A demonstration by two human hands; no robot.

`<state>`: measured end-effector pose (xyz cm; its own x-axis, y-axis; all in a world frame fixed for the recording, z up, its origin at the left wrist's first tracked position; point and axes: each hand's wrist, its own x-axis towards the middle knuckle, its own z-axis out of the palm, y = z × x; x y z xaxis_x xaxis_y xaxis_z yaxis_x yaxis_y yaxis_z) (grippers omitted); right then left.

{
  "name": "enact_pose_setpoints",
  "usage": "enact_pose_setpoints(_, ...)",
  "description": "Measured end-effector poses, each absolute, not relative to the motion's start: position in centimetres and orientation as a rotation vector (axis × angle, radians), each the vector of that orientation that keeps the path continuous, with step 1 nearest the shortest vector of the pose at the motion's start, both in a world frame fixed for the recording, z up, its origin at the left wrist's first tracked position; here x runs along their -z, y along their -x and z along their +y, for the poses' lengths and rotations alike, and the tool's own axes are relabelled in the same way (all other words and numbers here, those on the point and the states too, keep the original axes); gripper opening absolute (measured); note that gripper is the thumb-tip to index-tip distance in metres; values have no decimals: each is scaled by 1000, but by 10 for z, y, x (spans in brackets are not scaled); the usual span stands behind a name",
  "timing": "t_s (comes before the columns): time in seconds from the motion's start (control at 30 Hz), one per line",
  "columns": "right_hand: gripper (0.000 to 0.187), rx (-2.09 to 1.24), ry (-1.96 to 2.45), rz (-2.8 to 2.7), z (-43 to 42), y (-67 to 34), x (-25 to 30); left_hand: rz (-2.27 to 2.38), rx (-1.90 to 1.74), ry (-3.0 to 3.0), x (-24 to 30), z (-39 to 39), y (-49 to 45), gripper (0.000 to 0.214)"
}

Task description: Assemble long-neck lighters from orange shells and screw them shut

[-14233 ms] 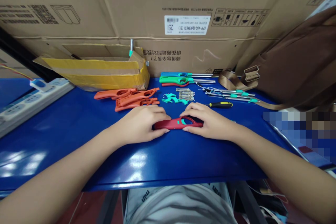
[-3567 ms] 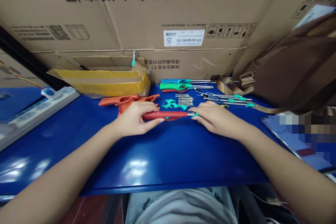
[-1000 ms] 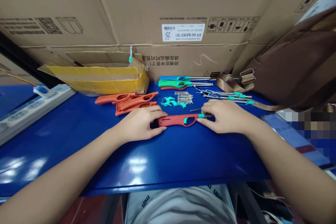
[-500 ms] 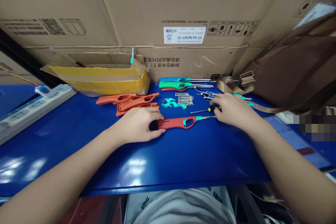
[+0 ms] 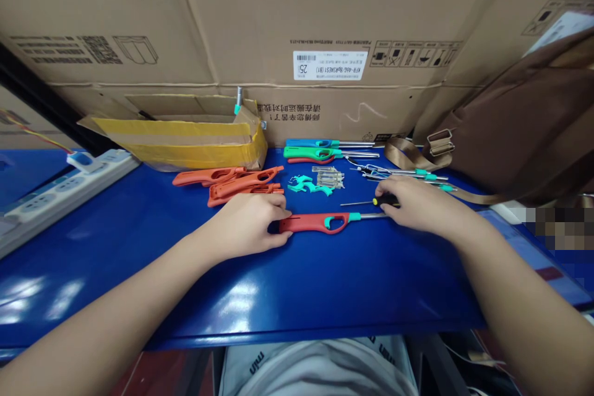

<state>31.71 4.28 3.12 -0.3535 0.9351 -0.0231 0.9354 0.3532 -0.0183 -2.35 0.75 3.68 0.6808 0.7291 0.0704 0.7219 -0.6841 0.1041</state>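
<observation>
A red gas lighter with a turquoise trigger and metal tube lies crosswise on the blue table in front of me. My left hand pinches the end of its handle between thumb and fingers. At the tube's far tip is my right hand, its thumb and curled fingers closed around the end. A small screwdriver with a black and yellow handle lies just behind the tube, its handle partly under my right fingers. Behind the lighter are turquoise triggers and clear small parts.
Several orange-red lighter shells lie left. Finished-looking lighters lie at the back, with wired metal tubes to their right. A yellow-taped carton, power strip, brown bag and large cardboard wall surround the table.
The view has tilted up slightly, so everything sits a little lower. My right fingers have shifted slightly, showing more of the screwdriver handle. The left hand keeps its grip.
</observation>
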Motion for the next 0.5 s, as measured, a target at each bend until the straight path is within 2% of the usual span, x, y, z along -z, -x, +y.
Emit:
enact_pose_setpoints(0.13, 1, 55, -1694, 2650, 44, -315, -31, 1157, -177, -2791, -33, 8, 22, 28)
enact_pose_setpoints(0.37, 18, 464, -1790, 3039, 34, -275, -26, 1077, -361, -2703, -19, 6, 11, 41)
enact_pose_setpoints(0.5, 16, 614, -1895, 3125, 31, -262, -14, 1153, -479, -2747, -15, 10, 10, 63)
